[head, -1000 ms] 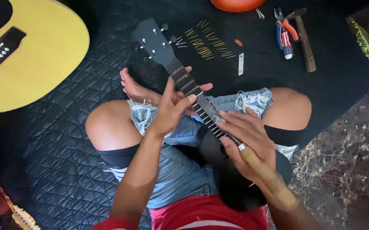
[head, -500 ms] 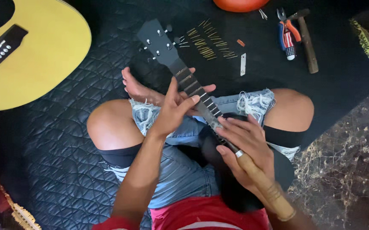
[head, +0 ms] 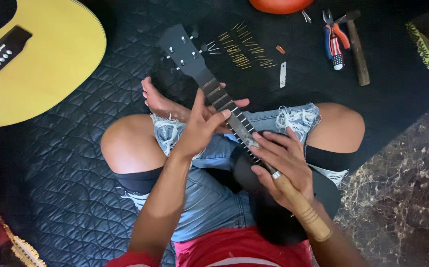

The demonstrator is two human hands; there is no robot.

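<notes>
Filing a black guitar neck (head: 209,89) across the lap.
Left hand (head: 202,126) spread, steadying the fretboard; right hand (head: 283,160) gripping a wooden-handled file (head: 293,200), drawn nearer the body than before.

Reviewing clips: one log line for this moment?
left hand: steadies guitar neck | right hand: holds wooden-handled file on fretboard | pliers, hammer aside

A yellow acoustic guitar body (head: 36,54) lies at the black quilted mat's (head: 76,198) left edge, with pliers (head: 334,42), a hammer (head: 357,47) and loose fret wires (head: 241,49) near its far edge.
</notes>
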